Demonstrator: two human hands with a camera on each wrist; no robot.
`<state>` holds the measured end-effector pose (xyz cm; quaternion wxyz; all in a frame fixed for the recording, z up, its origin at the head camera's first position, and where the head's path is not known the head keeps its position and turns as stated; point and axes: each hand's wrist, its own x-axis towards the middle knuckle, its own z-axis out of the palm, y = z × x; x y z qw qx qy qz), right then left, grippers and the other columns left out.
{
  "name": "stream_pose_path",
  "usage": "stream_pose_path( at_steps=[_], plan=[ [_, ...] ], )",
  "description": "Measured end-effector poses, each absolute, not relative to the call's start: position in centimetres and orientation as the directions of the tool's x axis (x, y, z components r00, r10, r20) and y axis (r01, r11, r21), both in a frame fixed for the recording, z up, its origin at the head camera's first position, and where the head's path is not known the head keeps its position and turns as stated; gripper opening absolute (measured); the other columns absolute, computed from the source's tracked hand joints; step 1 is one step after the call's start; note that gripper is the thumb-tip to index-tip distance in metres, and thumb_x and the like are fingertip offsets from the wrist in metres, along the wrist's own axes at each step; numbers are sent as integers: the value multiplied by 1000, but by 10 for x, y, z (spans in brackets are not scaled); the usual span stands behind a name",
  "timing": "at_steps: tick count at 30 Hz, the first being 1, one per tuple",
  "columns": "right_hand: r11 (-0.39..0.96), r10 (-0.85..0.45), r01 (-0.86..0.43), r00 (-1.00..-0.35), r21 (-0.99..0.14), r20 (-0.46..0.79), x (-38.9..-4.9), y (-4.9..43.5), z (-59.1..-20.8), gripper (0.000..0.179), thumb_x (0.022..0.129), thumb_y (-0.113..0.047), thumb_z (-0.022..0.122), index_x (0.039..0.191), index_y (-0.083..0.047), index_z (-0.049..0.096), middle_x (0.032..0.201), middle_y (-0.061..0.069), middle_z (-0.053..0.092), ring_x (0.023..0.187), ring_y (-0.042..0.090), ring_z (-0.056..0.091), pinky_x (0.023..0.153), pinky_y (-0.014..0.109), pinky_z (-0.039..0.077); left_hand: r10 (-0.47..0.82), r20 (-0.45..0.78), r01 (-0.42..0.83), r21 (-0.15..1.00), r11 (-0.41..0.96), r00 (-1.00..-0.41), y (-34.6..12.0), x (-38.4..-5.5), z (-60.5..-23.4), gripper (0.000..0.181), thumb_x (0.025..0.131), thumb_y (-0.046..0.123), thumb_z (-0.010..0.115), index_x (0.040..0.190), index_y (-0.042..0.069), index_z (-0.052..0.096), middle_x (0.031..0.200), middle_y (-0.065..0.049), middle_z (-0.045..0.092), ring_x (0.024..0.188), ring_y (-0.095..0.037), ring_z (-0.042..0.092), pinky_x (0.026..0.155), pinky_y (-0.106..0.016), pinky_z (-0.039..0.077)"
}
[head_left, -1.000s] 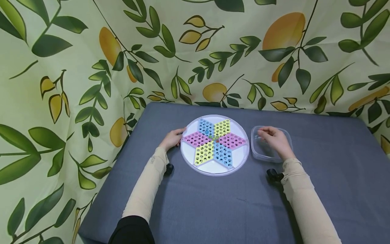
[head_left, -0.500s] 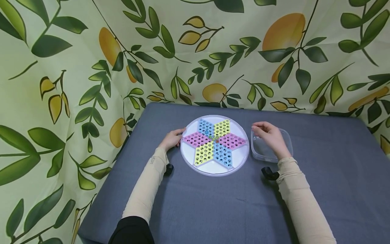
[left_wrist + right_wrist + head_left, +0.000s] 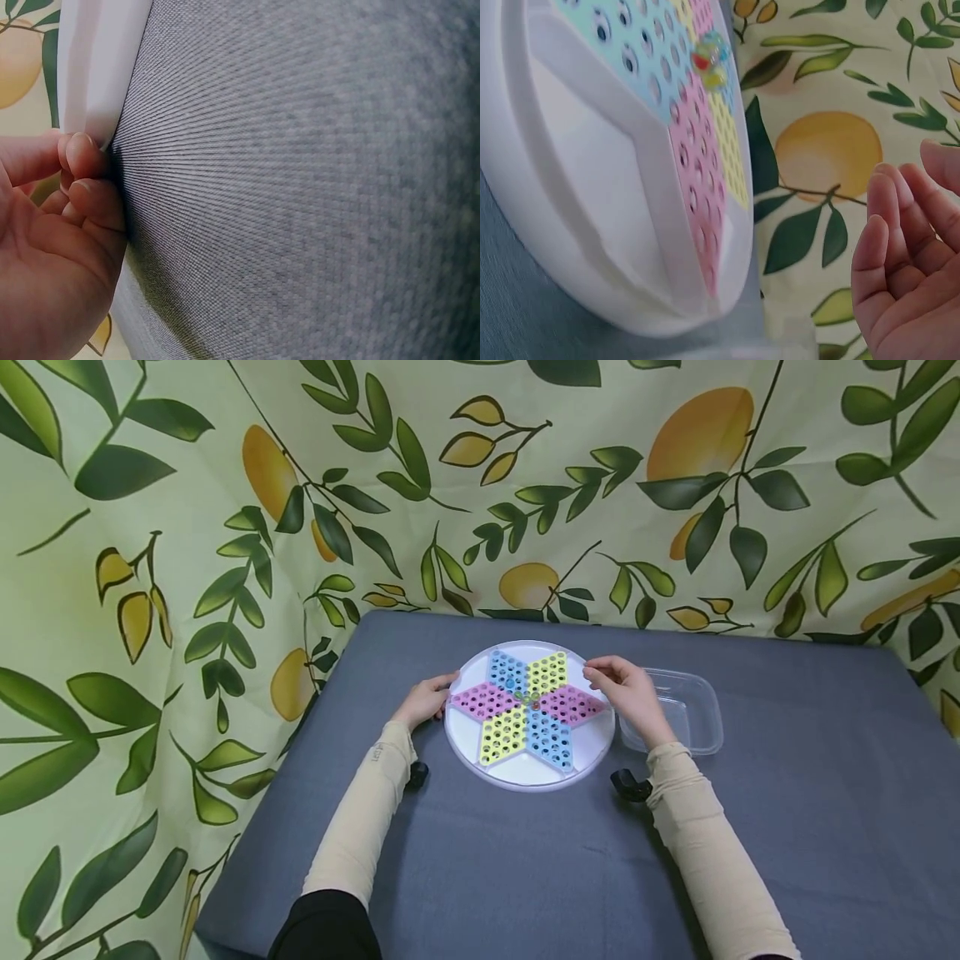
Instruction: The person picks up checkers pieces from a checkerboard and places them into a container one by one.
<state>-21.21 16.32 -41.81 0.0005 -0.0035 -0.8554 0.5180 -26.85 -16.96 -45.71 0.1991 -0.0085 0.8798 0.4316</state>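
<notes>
A round white Chinese checkers board (image 3: 465, 752) lies on the table, its star of blue, yellow and pink holes. Several glass marbles (image 3: 709, 60) sit clustered around its middle. At the board's left edge, my left hand (image 3: 423, 700) pinches the white rim, thumb against fingertips, as the left wrist view (image 3: 60, 247) confirms. Over the board's right edge hovers my right hand (image 3: 626, 692), thumb and index finger brought together. Those two tips are mostly outside the right wrist view, where the other fingers (image 3: 881, 247) curve loosely; whether anything is between the tips is hidden.
A clear plastic container (image 3: 701, 714) stands right of the board, partly behind my right hand. Grey-blue cloth (image 3: 525, 868) covers the table. A leaf-and-fruit patterned curtain (image 3: 420, 510) hangs along the back and left side.
My right hand has moved left from above the clear container to the board's right edge. The left hand keeps its place on the rim.
</notes>
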Motion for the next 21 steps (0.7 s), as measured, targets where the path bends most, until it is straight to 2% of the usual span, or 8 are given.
stream_pose_path(
  at_steps=[5, 11, 21],
  plan=[
    [481, -13, -17, -1000, -876, 13, -216, 146, -426, 37, 91, -38, 58, 113, -9, 62, 106, 13, 64, 89, 16, 56, 76, 27, 46, 151, -353, -185, 752, 633, -923, -172, -269, -457, 45, 97, 22, 42, 141, 30, 41, 64, 0, 47, 56, -13, 45, 60, -25, 40],
    [535, -40, -58, -998, -843, 44, -218, 125, -440, 26, 89, -25, 61, 107, -5, 64, 100, 13, 67, 88, 21, 60, 76, 28, 46, 144, -356, -192, 753, 629, -923, -171, -270, -457, 44, 97, 22, 43, 141, 30, 42, 65, 0, 47, 58, -14, 46, 60, -25, 40],
    [436, -29, 46, -997, -899, -65, -220, 105, -461, 24, 87, -20, 64, 105, -4, 64, 100, 13, 66, 85, 18, 60, 73, 22, 47, 150, -354, -190, 759, 623, -923, -169, -270, -459, 44, 97, 22, 43, 141, 29, 42, 64, 0, 47, 57, -13, 45, 58, -24, 40]
  ],
)
